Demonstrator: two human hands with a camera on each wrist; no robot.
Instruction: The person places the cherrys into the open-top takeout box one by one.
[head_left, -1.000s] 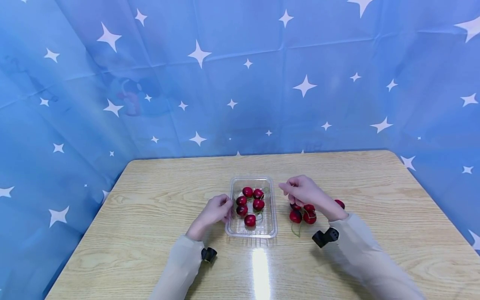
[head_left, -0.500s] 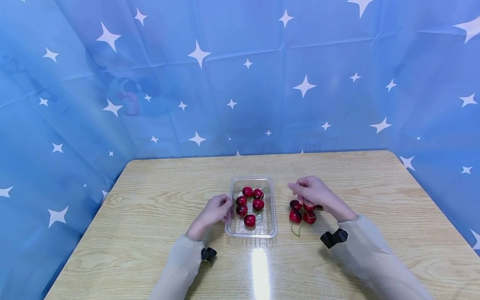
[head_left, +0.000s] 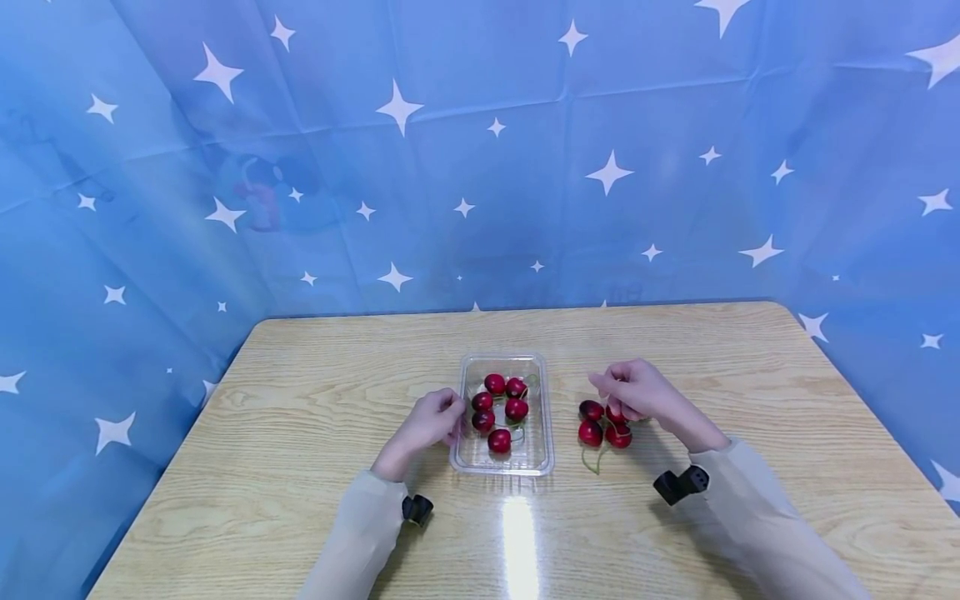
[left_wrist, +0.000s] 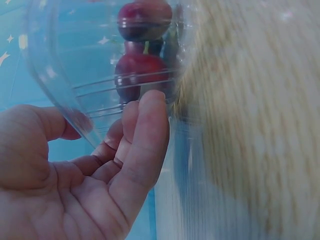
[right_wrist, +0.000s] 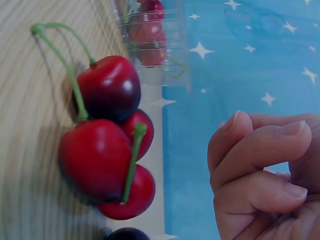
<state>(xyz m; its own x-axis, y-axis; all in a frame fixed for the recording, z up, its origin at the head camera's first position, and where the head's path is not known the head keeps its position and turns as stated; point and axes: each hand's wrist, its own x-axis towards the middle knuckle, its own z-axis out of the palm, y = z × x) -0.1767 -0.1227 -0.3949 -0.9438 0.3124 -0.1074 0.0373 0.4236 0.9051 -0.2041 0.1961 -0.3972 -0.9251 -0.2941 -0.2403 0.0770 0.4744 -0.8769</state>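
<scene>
A clear plastic container (head_left: 543, 458) holds several red cherries (head_left: 499, 441), some with green stems. My left hand (head_left: 431, 421) grips its left side. In the left wrist view, the thumb lies at the rim (left_wrist: 50, 85) and the fingers (left_wrist: 150, 130) rest against the ribbed outer wall. Right of the container, a small cluster of cherries (right_wrist: 95, 157) with stems lies on the table. My right hand (head_left: 637, 389) hovers just over the far side of this cluster, its fingers (right_wrist: 260, 150) loosely bent with nothing seen between them; it partly covers one cherry.
Wood-grain table (head_left: 300, 467) runs under everything, its back edge meeting a blue curtain (head_left: 480, 167) with white stars. A dark cherry (right_wrist: 127, 235) shows at the bottom of the right wrist view. Black wrist cameras (head_left: 681, 484) sit at both cuffs.
My right hand has moved right, away from the container, then dipped lower over the cluster. A cherry at the far right has gone behind the right arm. The left hand has stayed put.
</scene>
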